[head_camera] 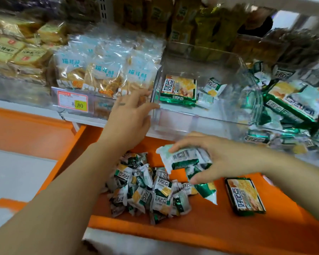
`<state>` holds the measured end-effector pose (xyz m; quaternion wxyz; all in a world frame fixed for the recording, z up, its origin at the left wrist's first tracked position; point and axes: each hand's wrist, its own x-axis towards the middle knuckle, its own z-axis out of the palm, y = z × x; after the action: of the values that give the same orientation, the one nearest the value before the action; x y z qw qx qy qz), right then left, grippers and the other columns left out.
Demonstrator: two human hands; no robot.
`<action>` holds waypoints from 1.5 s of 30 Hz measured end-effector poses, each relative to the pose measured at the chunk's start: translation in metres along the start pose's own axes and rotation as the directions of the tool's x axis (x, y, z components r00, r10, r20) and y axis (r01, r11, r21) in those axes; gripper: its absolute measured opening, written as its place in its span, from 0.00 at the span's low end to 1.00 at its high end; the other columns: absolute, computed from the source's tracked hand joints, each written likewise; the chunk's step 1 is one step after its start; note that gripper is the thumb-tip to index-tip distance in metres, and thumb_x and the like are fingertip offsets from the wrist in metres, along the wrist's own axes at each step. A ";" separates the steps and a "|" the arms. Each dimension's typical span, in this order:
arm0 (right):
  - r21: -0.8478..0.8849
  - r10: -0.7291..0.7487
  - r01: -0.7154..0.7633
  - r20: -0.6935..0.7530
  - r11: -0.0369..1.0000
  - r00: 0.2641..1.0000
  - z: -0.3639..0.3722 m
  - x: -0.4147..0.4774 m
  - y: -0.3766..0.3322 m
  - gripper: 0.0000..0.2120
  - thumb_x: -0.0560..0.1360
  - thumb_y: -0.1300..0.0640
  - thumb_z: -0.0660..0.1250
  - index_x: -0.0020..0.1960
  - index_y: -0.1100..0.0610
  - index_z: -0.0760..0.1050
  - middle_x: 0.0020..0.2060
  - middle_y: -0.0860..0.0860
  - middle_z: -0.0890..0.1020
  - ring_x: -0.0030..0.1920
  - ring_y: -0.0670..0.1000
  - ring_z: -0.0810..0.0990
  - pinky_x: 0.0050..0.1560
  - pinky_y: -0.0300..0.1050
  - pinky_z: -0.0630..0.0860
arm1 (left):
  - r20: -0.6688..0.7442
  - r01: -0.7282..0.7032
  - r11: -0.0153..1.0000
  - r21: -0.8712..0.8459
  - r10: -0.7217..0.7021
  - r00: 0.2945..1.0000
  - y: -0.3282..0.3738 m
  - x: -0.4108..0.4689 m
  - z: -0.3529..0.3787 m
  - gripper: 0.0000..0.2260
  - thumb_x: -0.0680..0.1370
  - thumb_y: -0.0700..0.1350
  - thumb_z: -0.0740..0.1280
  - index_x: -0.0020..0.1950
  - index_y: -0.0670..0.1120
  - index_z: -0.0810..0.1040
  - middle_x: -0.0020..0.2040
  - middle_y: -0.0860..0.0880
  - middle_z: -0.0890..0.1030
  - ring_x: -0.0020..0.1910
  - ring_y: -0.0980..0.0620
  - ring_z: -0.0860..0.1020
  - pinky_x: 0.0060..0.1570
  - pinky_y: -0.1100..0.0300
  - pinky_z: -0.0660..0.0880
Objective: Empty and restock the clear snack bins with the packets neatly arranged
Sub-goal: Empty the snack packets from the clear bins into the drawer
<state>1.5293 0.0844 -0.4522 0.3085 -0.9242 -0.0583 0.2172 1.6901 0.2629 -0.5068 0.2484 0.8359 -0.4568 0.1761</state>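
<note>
my left grip [134, 111] rests flat-fingered against the clear bin [182, 122] on the shelf [85, 120]; my right grip [215, 157] clutches a few packets [184, 159] above the loose pile [145, 192] on the orange ledge [191, 236].

Left hand [131, 115] outstretched, right hand [216, 153] curled.

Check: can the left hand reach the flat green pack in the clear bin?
Probably yes. The left hand touches the clear bin at its front corner, and the flat green pack lies just behind that wall with nothing on top. The fingers only need to go over the rim.
</note>
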 end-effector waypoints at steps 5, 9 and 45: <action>-0.089 0.162 -0.157 0.048 0.983 0.986 0.079 0.064 0.058 0.32 0.72 0.51 0.73 0.71 0.43 0.64 0.63 0.45 0.67 0.65 0.47 0.64 0.63 0.40 0.64 | -0.015 -0.043 0.997 0.062 0.044 0.999 -0.007 -0.009 0.001 0.17 0.75 0.42 0.60 0.62 0.46 0.79 0.57 0.43 0.78 0.52 0.40 0.74 0.57 0.41 0.70; 0.053 0.299 -0.300 0.024 0.952 0.954 0.129 0.116 0.092 0.33 0.72 0.52 0.73 0.73 0.43 0.62 0.71 0.52 0.62 0.71 0.55 0.61 0.68 0.47 0.63 | -0.022 -0.022 0.998 0.067 0.023 0.999 -0.008 -0.006 0.003 0.17 0.74 0.40 0.63 0.62 0.47 0.79 0.56 0.44 0.78 0.53 0.40 0.75 0.58 0.44 0.68; -0.307 0.115 -0.404 -0.657 0.862 0.745 -0.109 0.151 0.109 0.22 0.73 0.57 0.70 0.66 0.51 0.74 0.60 0.55 0.79 0.56 0.59 0.78 0.53 0.47 0.74 | 0.026 0.127 0.960 -0.249 -0.124 0.992 -0.005 0.028 -0.006 0.10 0.73 0.43 0.61 0.47 0.48 0.82 0.49 0.52 0.75 0.42 0.49 0.77 0.40 0.48 0.78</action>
<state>1.7100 -0.0265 -0.4941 0.0643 -0.9864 0.1322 -0.0740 1.7081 0.2501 -0.4884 0.3602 0.8260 -0.4226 0.0968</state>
